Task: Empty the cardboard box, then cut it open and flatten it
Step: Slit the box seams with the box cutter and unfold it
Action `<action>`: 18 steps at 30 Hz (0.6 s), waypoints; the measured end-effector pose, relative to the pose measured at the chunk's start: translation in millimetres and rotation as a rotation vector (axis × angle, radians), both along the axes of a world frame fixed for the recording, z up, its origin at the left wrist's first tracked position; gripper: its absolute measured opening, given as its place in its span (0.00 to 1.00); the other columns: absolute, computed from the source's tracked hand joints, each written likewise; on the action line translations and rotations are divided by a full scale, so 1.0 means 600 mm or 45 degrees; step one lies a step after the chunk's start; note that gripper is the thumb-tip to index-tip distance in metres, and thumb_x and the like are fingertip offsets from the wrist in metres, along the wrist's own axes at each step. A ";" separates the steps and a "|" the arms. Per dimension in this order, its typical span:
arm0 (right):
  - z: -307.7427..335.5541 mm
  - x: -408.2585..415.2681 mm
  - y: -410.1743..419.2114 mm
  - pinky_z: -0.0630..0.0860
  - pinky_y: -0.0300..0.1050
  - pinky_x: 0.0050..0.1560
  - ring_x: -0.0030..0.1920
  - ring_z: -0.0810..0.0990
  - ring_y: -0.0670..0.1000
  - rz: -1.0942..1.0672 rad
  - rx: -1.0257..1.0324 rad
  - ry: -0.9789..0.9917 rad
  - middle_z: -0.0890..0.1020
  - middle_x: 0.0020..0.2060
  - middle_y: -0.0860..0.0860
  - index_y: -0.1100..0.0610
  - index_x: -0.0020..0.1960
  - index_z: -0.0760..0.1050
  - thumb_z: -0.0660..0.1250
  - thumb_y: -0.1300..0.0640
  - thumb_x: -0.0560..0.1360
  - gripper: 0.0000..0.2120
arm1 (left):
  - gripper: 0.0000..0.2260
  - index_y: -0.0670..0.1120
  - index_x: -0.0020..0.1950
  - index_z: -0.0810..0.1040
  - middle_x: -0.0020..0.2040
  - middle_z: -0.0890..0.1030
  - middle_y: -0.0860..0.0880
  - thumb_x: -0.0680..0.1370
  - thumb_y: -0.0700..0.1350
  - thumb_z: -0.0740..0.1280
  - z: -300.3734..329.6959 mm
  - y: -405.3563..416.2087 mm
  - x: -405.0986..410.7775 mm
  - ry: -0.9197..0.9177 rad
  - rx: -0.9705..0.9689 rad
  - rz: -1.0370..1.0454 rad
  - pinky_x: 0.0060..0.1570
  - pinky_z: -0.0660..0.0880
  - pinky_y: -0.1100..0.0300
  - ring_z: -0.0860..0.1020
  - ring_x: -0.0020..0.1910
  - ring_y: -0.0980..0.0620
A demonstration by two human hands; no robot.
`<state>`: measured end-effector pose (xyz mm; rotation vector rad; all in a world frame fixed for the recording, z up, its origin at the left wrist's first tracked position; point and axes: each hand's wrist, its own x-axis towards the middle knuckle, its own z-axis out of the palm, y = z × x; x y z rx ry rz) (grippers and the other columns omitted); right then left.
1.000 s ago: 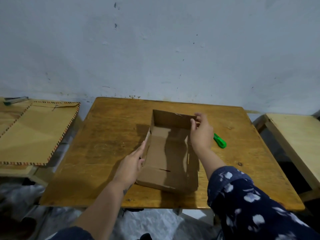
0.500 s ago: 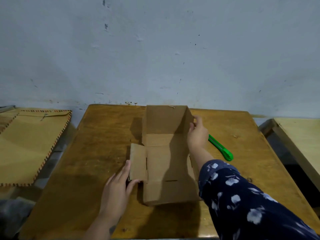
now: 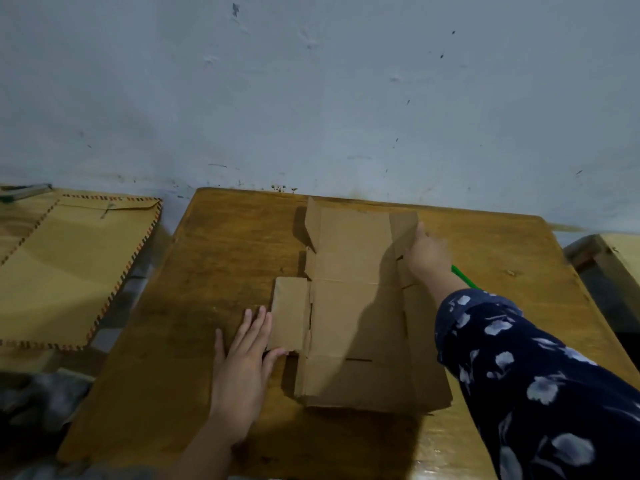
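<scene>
Cardboard box [image 3: 356,306] opened out mid-table, long axis running away toward wall. Left hand [image 3: 244,362] flat, fingers spread, beside left flap [image 3: 289,313]. Right hand [image 3: 427,254] at far right flap (grip unclear), nearer the raised far end. Green cutter [image 3: 464,277] behind right wrist.

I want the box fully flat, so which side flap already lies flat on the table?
The left side flap, beside the left hand, lies flat on the table. The far-left flap and the far-right flap at the right hand stand up.
</scene>
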<state>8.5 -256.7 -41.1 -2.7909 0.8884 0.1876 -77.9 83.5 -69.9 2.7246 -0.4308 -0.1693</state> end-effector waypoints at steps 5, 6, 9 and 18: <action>0.034 -0.038 0.040 0.48 0.63 0.73 0.74 0.54 0.59 0.272 -0.543 0.103 0.58 0.75 0.57 0.56 0.76 0.55 0.55 0.58 0.76 0.28 | 0.39 0.51 0.77 0.53 0.76 0.52 0.59 0.72 0.69 0.32 -0.003 -0.004 -0.002 0.003 0.023 -0.032 0.74 0.41 0.44 0.44 0.76 0.58; 0.034 -0.049 0.058 0.42 0.65 0.73 0.75 0.52 0.59 0.355 -0.615 0.088 0.55 0.76 0.56 0.55 0.75 0.56 0.54 0.56 0.77 0.27 | 0.34 0.52 0.77 0.52 0.77 0.50 0.59 0.75 0.66 0.38 -0.002 -0.005 -0.001 0.033 0.051 -0.028 0.75 0.40 0.45 0.43 0.76 0.59; 0.029 -0.093 0.124 0.37 0.66 0.72 0.77 0.48 0.57 0.458 -0.516 0.046 0.52 0.77 0.56 0.55 0.76 0.54 0.51 0.51 0.79 0.26 | 0.27 0.53 0.78 0.48 0.78 0.47 0.58 0.80 0.57 0.50 0.000 -0.005 -0.001 0.066 0.104 -0.035 0.74 0.39 0.45 0.39 0.75 0.60; 0.011 -0.211 0.256 0.39 0.65 0.73 0.77 0.45 0.58 0.456 0.018 0.020 0.49 0.77 0.55 0.51 0.76 0.53 0.49 0.41 0.79 0.29 | 0.26 0.53 0.78 0.50 0.78 0.49 0.59 0.81 0.59 0.47 0.010 -0.004 -0.006 0.084 0.057 -0.008 0.74 0.39 0.45 0.43 0.76 0.61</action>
